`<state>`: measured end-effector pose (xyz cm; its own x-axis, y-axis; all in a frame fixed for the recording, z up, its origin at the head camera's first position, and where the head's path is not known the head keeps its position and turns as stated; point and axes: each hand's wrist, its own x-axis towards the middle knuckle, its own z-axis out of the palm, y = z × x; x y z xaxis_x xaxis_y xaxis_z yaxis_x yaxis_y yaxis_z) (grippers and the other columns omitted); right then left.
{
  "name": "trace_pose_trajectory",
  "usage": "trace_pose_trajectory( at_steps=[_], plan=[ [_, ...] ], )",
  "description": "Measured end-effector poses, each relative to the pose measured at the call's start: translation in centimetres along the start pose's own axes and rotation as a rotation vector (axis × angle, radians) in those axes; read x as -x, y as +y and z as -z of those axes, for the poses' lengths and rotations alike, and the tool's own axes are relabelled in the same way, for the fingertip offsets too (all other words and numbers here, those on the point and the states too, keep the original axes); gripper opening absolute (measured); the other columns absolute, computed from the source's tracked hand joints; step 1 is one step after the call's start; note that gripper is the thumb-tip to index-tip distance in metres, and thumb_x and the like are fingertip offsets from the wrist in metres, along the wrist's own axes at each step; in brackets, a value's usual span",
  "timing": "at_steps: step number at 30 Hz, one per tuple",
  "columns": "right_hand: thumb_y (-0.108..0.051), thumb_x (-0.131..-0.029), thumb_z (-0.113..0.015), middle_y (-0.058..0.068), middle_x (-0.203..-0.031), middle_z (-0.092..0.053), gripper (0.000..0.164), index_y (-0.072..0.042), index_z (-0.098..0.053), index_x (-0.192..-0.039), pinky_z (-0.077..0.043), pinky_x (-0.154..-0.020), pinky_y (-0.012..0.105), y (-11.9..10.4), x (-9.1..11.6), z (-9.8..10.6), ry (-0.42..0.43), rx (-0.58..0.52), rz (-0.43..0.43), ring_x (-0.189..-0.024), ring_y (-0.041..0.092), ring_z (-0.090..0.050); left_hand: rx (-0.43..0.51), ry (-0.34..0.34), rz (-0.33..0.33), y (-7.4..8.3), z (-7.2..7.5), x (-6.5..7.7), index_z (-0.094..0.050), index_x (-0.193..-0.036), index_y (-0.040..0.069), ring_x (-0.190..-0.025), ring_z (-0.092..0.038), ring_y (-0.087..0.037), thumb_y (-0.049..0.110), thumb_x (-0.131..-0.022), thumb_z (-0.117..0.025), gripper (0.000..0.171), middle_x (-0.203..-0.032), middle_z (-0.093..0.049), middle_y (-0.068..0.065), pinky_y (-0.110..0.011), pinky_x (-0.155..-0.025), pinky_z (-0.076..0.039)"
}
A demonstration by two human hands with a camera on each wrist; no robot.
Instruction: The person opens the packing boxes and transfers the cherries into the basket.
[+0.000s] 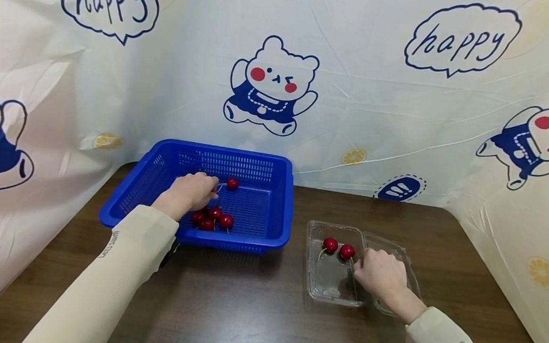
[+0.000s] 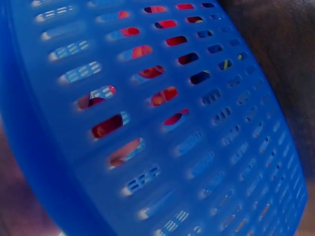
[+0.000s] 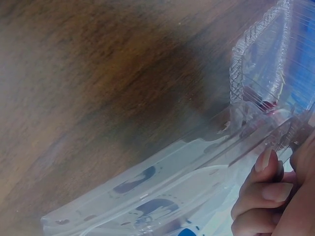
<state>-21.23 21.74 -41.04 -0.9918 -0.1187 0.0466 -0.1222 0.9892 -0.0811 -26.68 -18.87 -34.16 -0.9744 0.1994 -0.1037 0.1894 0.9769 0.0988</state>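
Observation:
Inside the blue plastic basket (image 1: pixel 282 204), my left hand (image 1: pixel 192 189) bends its fingers around a cherry; a bit of red shows at the fingertips. Just beyond them lies another cherry (image 1: pixel 232 183), its stem pointing at the hand. Several cherries (image 1: pixel 207 223) cluster below that hand on the basket floor. My right hand (image 1: pixel 382 274) grips the hinge-side rim of an opened clear plastic box (image 1: pixel 330 289), fingers curled in the right wrist view. Two cherries (image 1: pixel 330 245) with stems sit in the box. Through the basket's slots (image 2: pixel 162 96), the left wrist view gives only red and skin-coloured patches.
Both containers stand on a dark brown wooden table (image 1: pixel 227 301). The box's clear lid (image 1: pixel 412 282) lies folded out to the right, partly under my right hand. A printed cloth (image 1: pixel 355 108) with bears hangs behind and beside the table.

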Motion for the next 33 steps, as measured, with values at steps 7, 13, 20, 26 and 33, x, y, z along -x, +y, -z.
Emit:
trace_pose_trajectory(
  at_steps=[7,13,20,26,33],
  plan=[
    [-0.020,-0.083,-0.057,0.007,-0.050,-0.050,0.025,-0.008,-0.053,-0.061,-0.036,-0.035,0.034,-0.10,-0.06,0.20,-0.002,0.004,0.004,-0.043,0.022,-0.046,0.022,-0.025,0.006,-0.13,-0.25,-0.09,-0.061,-0.111,-0.001,-0.085,-0.062,-0.033,0.018,-0.097,-0.055,0.024,-0.103,-0.068,-0.022,-0.056,-0.086,-0.054],
    [-0.020,-0.083,-0.057,0.007,-0.051,-0.051,0.024,-0.008,-0.054,-0.062,-0.037,-0.035,0.035,-0.24,-0.04,0.37,-0.007,0.000,0.003,-0.043,0.023,-0.047,0.034,-0.041,0.014,-0.34,-0.31,0.11,-0.061,-0.108,-0.001,-0.078,-0.059,-0.030,0.016,-0.096,-0.056,0.021,-0.093,-0.067,-0.018,-0.055,-0.085,-0.054],
    [-0.019,-0.082,-0.057,0.007,-0.050,-0.050,0.024,-0.008,-0.054,-0.061,-0.037,-0.035,0.034,-0.24,0.07,0.38,-0.009,-0.007,0.003,-0.043,0.022,-0.046,0.033,-0.043,0.017,-0.58,-0.20,0.22,-0.061,-0.106,0.000,-0.077,-0.058,-0.030,0.015,-0.096,-0.056,0.019,-0.090,-0.067,-0.017,-0.056,-0.084,-0.053],
    [-0.019,-0.082,-0.057,0.008,-0.051,-0.052,0.025,-0.008,-0.052,-0.060,-0.038,-0.036,0.036,-0.25,0.05,0.37,-0.006,0.000,0.004,-0.044,0.024,-0.047,0.037,-0.044,0.029,-0.52,-0.02,0.46,-0.061,-0.105,0.000,-0.077,-0.058,-0.030,0.015,-0.097,-0.055,0.018,-0.092,-0.067,-0.017,-0.055,-0.083,-0.054],
    [-0.019,-0.081,-0.057,0.009,-0.053,-0.054,0.024,-0.008,-0.053,-0.060,-0.039,-0.036,0.038,-0.20,0.10,0.32,0.009,0.001,0.009,-0.044,0.025,-0.048,0.040,-0.041,0.037,-0.38,0.12,0.48,-0.061,-0.108,0.000,-0.079,-0.059,-0.031,0.015,-0.096,-0.056,0.020,-0.094,-0.068,-0.019,-0.056,-0.085,-0.054]
  ],
)
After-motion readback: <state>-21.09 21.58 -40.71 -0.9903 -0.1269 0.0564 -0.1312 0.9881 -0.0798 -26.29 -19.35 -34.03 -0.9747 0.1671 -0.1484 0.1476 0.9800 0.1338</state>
